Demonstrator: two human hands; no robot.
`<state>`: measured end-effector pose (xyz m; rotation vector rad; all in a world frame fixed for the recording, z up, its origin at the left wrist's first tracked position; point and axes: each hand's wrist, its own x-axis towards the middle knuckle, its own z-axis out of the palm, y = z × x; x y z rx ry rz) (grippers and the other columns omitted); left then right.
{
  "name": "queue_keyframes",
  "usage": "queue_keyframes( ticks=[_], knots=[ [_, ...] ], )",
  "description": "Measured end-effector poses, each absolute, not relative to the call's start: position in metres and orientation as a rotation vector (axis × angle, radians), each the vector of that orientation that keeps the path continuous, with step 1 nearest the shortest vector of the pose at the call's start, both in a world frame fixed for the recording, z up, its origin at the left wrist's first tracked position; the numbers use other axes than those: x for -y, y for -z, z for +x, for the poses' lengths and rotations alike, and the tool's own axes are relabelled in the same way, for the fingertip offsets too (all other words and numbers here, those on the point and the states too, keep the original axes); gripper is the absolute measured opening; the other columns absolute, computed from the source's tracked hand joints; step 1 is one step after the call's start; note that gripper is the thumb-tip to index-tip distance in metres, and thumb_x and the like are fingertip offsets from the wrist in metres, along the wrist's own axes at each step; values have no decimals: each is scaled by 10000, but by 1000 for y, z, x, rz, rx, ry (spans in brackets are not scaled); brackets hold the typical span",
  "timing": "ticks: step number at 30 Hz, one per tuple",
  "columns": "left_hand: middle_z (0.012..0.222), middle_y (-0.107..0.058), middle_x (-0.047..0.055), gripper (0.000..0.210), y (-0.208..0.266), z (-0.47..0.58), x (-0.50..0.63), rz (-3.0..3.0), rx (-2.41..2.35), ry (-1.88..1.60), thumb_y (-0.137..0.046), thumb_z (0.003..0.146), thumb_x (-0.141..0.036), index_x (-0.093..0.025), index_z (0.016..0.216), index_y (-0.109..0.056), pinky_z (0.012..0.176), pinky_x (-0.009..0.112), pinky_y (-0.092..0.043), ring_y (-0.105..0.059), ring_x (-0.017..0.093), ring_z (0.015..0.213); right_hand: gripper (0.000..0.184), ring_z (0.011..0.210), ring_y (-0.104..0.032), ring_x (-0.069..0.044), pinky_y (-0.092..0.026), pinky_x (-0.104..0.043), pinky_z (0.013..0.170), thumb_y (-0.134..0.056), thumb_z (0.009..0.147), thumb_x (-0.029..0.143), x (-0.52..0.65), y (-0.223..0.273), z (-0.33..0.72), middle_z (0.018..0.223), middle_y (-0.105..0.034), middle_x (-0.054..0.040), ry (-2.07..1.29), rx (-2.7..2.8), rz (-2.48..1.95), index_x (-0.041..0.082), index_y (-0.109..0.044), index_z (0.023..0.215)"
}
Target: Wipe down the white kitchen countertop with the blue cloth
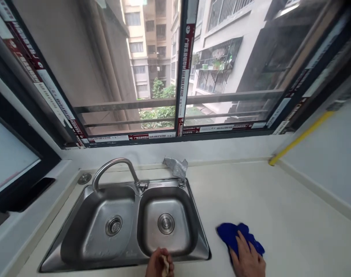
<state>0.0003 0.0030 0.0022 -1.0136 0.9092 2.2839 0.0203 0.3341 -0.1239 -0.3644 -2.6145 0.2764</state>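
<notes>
My right hand (247, 259) lies flat on a blue cloth (231, 232) on the pale countertop (264, 200), to the right of the sink. My left hand (159, 265) is at the front rim of the steel double sink (126, 221), its fingers closed around a small pale object that I cannot make out. Both hands are cut off by the bottom edge of the view.
A curved tap (114, 167) reaches over the left basin. A crumpled grey cloth (176, 166) lies behind the right basin. A wide window (175, 69) runs along the back, and a yellow pipe (301, 139) slants down the right wall.
</notes>
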Motion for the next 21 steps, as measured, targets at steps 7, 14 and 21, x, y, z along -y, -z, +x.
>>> queue_keyframes(
  ticks=[7,14,21],
  knots=[
    [935,-726,93,274,15,-13,-43,-691,-537,-2301,-734,700,-248,-157,958,-719,851,329,-557,-696,250,918,513,1276,-461,-331,-440,-494,923,-364,963,359,-347,137,70,1473,-457,-98,-63,2623,-254,213,-363,1455],
    [1144,-697,60,568,-19,-16,-96,-197,-611,-2106,-828,560,-86,-237,1099,-730,1027,357,-467,-651,258,1087,462,1292,-458,-297,-450,-452,926,-404,946,350,-365,143,125,1484,-447,-75,3,2701,-384,230,-419,1392],
    [1079,-687,58,431,-109,-12,-115,19,-699,-1901,-855,715,-319,-212,1114,-734,851,257,-505,-690,224,980,448,1334,-404,-310,-400,-493,1002,-391,944,371,-374,124,88,1487,-436,-92,-160,2648,-476,205,-467,1353]
  ],
)
